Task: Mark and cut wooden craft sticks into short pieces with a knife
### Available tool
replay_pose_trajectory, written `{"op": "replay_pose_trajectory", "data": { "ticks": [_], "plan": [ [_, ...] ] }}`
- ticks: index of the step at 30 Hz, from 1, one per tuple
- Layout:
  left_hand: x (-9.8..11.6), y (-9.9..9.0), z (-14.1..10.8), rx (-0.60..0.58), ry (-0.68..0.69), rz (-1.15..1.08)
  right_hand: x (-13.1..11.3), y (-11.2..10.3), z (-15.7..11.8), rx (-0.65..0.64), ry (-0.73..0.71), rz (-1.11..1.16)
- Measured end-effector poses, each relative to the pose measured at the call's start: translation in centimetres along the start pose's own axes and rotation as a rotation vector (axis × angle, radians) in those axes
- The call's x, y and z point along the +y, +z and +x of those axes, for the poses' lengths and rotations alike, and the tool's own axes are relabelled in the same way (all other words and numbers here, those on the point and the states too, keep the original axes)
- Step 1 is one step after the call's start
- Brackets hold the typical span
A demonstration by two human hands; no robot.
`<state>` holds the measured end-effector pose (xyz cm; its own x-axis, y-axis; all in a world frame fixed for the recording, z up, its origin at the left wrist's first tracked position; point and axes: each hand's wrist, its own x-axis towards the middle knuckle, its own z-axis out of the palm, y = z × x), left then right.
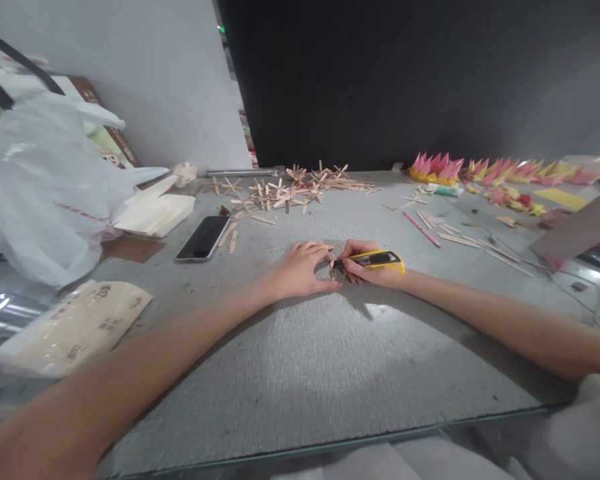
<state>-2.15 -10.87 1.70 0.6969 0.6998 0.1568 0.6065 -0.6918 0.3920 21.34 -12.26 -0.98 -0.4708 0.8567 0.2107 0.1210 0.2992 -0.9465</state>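
Note:
My right hand [364, 264] is closed round a yellow and black utility knife [380, 259], its tip pointing left. Just left of it, my left hand [305, 268] has its thumb and fingers curved round a small wooden piece [333, 269], which stands between thumb and fingertips on the grey table [280, 380]. The knife's tip meets the upper part of that piece. Much of the piece is too small to make out.
Behind my hands lies a pile of wooden sticks [285, 193]. A phone [203, 238], a white bag [55, 187] and an open box [155, 212] are on the left. Loose sticks [459, 239], a glue tube [445, 191] and pink-yellow paper flowers [436, 169] are on the right.

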Motion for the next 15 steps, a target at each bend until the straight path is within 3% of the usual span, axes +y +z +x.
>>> {"op": "replay_pose_trajectory", "data": {
  "ticks": [15],
  "plan": [
    [0.13, 0.04, 0.09, -0.027, -0.035, 0.007, -0.44, -0.65, 0.39, -0.061, 0.062, 0.048]
  ]
}}
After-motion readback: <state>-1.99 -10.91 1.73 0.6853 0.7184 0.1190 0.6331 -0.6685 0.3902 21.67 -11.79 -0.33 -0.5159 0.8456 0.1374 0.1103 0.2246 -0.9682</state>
